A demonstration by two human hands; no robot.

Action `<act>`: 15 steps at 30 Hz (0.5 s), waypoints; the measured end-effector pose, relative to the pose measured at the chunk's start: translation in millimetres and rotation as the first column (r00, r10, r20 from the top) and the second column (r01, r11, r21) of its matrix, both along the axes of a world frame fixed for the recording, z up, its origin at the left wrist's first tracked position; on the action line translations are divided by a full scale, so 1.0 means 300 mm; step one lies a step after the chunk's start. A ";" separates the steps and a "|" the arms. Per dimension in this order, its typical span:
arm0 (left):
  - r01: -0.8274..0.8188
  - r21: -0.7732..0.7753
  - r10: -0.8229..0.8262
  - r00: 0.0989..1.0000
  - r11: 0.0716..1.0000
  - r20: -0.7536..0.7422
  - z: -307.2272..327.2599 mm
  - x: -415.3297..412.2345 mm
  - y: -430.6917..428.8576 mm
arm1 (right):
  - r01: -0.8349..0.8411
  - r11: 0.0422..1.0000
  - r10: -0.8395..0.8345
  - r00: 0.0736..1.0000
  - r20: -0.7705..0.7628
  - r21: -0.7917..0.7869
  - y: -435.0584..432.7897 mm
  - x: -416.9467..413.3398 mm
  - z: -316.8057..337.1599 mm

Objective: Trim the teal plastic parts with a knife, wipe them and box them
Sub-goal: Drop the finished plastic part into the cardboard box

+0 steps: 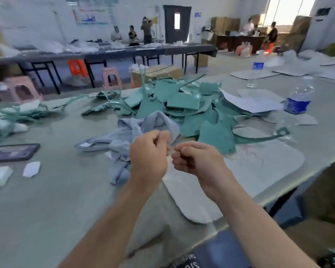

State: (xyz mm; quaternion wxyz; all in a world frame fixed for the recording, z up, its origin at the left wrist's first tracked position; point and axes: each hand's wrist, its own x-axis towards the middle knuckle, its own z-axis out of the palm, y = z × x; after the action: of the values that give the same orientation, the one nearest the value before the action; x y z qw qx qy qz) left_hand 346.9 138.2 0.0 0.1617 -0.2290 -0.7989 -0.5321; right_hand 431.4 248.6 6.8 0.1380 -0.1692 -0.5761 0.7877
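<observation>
Left hand and right hand hover with fingers curled, nearly touching; any pinched object is too blurred to tell. Beyond them on the table, teal parts lie heaped, pointing every way.

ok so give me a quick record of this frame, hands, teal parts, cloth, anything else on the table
left hand: raised above the table, fingers curled
right hand: close beside it, fingers curled; anything held is too blurred to tell
teal parts: loose heap behind the hands
cloth: pale blue, crumpled, at the heap's left front
water bottle: upright, right of the heap
</observation>
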 end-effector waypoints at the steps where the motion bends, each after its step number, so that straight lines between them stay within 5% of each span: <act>1: -0.043 0.028 0.042 0.999 0.999 0.008 -0.007 -0.053 -0.069 | -0.037 0.999 0.037 0.999 0.005 0.032 -0.037 -0.062 0.002; 9: -0.441 -0.050 0.443 0.895 0.896 0.056 -0.111 -0.324 -0.554 | -0.153 0.884 0.143 0.988 0.056 0.441 -0.219 -0.459 -0.027; 15: -0.555 -0.167 0.577 0.805 0.815 0.136 -0.214 -0.446 -0.698 | 0.155 0.490 -0.236 0.971 -0.040 0.858 -0.132 -0.767 0.033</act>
State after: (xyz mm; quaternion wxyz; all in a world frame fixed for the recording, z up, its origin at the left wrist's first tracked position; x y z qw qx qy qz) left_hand 213.1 -71.3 -64.1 0.2263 0.0598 -0.8723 -0.4292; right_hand 201.2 209.0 16.8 0.2677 -0.1757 -0.8709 0.3729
